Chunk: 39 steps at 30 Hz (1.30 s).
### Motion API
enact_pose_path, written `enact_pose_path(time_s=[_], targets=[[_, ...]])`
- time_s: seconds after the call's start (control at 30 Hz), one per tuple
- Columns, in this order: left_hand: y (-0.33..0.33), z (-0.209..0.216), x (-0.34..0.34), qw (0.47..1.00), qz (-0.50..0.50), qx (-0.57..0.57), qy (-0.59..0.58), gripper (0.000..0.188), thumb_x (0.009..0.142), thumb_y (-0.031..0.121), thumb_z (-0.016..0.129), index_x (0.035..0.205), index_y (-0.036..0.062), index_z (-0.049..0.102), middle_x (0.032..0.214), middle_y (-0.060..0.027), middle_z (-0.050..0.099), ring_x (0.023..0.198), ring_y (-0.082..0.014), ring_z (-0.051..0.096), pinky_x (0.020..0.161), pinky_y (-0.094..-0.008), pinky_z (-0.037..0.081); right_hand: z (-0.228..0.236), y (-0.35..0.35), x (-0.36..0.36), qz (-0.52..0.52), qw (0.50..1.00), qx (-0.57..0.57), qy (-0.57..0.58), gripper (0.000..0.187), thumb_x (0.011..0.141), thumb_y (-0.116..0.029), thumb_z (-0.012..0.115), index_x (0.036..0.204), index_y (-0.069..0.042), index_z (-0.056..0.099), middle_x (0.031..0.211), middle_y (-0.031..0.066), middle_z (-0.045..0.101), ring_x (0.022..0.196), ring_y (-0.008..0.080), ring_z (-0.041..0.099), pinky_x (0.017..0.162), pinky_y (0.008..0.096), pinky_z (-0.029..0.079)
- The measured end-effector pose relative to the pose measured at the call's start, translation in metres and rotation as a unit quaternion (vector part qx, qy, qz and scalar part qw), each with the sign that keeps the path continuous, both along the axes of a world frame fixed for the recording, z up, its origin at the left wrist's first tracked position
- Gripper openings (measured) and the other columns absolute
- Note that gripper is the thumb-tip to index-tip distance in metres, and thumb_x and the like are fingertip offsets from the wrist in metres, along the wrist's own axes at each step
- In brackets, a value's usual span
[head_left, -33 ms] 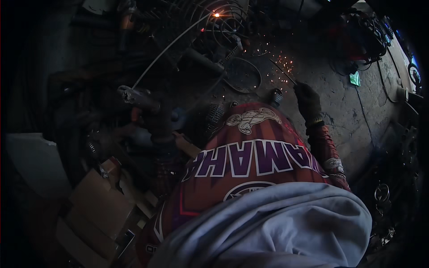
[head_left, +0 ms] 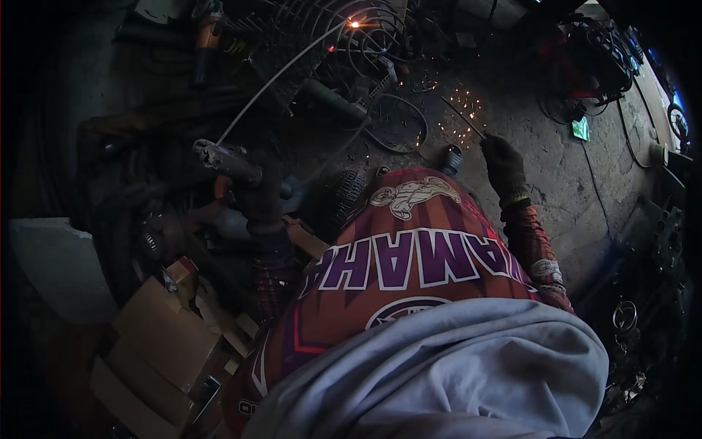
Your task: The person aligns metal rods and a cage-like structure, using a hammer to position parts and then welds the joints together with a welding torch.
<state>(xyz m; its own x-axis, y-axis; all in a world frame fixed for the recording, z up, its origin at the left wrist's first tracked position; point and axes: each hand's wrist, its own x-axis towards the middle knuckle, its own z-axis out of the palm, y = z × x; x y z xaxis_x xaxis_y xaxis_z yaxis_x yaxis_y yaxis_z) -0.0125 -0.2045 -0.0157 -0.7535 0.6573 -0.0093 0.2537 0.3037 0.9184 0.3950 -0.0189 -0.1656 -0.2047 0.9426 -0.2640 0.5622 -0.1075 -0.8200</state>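
Note:
My left hand (head_left: 269, 192), gloved and dim, is closed around a welding electrode holder (head_left: 228, 161). A long thin electrode (head_left: 274, 78) rises from the holder's jaw and curves toward a workpiece of round metal rings (head_left: 311, 33). Where its far end meets the rings, a small orange-white glow (head_left: 355, 24) burns. On the right, my gloved right hand (head_left: 504, 167) is closed on a thin straight rod (head_left: 462, 117), which points up and left, apart from the rings. Orange sparks (head_left: 462, 110) scatter over the floor near the rod's tip.
An orange-and-black power tool (head_left: 207, 36) lies left of the rings. A cable loop (head_left: 424, 121) rests on the concrete floor (head_left: 570, 183). Farther right are a green packet (head_left: 580, 129) and a red-and-black machine (head_left: 589, 62). Cardboard boxes (head_left: 168, 336) stand near my left side.
The surroundings look brighter, and the sparks on the floor have shifted position. Both hands, the electrode and the rod stay in place.

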Motion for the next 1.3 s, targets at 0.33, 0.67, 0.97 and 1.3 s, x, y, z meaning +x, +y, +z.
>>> enact_pose_path(time_s=[0.33, 0.67, 0.97, 1.3], targets=[[-0.006, -0.016, -0.010, 0.999, -0.022, 0.022, 0.013, 0.033, 0.077, 0.004, 0.073, 0.106, 0.0014, 0.057, 0.086, -0.0084, 0.064, 0.071, -0.0236, 0.070, 0.065, -0.0338, 0.059, -0.002, 0.000, 0.002, 0.023, 0.999, 0.029, -0.012, 0.036, 0.097, -0.033, 0.063, 0.118, -0.005, 0.069, 0.102, 0.0173, 0.073, 0.097, 0.0265, 0.071, 0.083, 0.0351, 0.053], [0.008, 0.003, 0.009, 1.000, -0.013, -0.014, 0.005, 0.022, 0.076, 0.004, 0.070, 0.095, 0.0094, 0.062, 0.063, 0.0061, 0.054, 0.048, -0.0034, 0.047, 0.045, -0.0218, 0.038, -0.019, 0.004, 0.008, 0.029, 0.998, 0.056, -0.020, 0.037, 0.098, -0.035, 0.058, 0.123, -0.011, 0.068, 0.106, 0.0197, 0.071, 0.097, 0.0324, 0.069, 0.085, 0.0385, 0.053], [0.013, 0.007, 0.009, 1.000, -0.002, -0.011, -0.012, 0.017, 0.077, 0.004, 0.069, 0.089, 0.0116, 0.060, 0.062, 0.0055, 0.053, 0.045, -0.0040, 0.046, 0.041, -0.0211, 0.036, -0.045, 0.009, 0.014, 0.016, 0.997, 0.067, -0.038, 0.037, 0.094, -0.038, 0.064, 0.121, -0.014, 0.069, 0.102, 0.0184, 0.072, 0.094, 0.0295, 0.072, 0.081, 0.0396, 0.054], [0.004, -0.014, -0.013, 0.954, 0.053, 0.125, -0.269, 0.023, 0.080, 0.007, 0.071, 0.100, 0.0077, 0.060, 0.087, -0.0029, 0.060, 0.068, -0.0116, 0.058, 0.058, -0.0267, 0.048, -0.016, 0.009, 0.005, 0.002, 0.996, 0.092, 0.009, 0.031, 0.095, -0.031, 0.065, 0.117, -0.009, 0.070, 0.094, 0.0136, 0.073, 0.083, 0.0221, 0.070, 0.074, 0.0346, 0.053]])
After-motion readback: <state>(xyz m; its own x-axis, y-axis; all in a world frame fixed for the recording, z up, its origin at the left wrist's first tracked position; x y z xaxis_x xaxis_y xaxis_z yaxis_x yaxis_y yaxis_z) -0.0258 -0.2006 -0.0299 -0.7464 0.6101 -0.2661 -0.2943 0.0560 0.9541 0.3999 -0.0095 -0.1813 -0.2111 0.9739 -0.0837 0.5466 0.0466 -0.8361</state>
